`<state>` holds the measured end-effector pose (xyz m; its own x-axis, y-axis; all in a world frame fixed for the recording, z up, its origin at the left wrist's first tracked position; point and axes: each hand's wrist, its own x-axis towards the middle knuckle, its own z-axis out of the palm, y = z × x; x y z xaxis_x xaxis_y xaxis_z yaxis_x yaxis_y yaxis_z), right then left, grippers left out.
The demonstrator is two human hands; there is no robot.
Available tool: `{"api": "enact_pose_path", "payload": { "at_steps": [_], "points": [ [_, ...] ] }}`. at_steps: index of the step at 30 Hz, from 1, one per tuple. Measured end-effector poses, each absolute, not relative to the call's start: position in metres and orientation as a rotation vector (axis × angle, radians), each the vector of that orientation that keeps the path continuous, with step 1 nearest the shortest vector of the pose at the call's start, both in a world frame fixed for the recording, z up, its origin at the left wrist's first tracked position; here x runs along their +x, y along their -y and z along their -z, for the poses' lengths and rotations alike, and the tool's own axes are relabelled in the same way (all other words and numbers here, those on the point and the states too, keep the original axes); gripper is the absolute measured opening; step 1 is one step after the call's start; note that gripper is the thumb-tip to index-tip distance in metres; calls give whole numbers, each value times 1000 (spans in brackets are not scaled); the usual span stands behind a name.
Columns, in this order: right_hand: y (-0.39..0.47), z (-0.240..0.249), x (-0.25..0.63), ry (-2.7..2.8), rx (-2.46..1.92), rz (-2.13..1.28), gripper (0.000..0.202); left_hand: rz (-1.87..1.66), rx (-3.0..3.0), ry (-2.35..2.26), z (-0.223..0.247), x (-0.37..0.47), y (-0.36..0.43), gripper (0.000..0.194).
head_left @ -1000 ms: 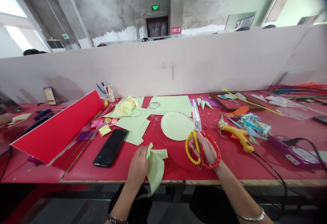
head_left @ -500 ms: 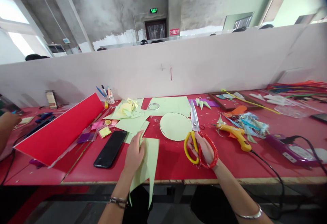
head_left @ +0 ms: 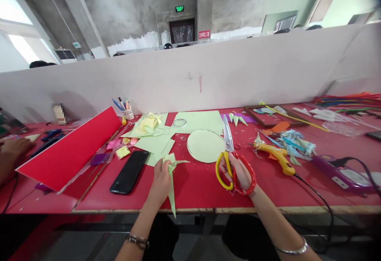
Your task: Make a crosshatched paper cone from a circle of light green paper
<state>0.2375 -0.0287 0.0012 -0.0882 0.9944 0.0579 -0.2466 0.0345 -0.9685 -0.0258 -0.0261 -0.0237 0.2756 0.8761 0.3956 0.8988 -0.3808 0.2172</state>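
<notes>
Green scrap (head_left: 172, 193) had gathered narrower since the earlier frame, left hand (head_left: 161, 176) clutched it at near centre, right hand (head_left: 240, 173) clasped scissors (head_left: 228, 136), paper disc (head_left: 205, 146) lay farther between them, red tabletop (head_left: 199, 189) was littered, pale partition (head_left: 149, 82) stood far, grey wall (head_left: 127, 12) beyond.

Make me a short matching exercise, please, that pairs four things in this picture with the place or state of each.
1. scissors
2. phone
3. glue gun
4. cup

A. lying to the right of the right hand
B. holding pens
C. gripped in the right hand
D. lying to the left of the left hand

Pairs: 1-C, 2-D, 3-A, 4-B
</notes>
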Motion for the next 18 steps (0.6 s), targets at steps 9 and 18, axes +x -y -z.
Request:
{"api": "enact_pose_path", "payload": {
  "at_steps": [9, 18],
  "points": [
    [31, -3, 238, 1111, -940, -1357, 41, 478, -2499, 1695, 14, -26, 46, 56],
    [30, -5, 236, 1145, -939, -1317, 40, 485, -2466, 1608, 20, -21, 51, 34]
  ]
}}
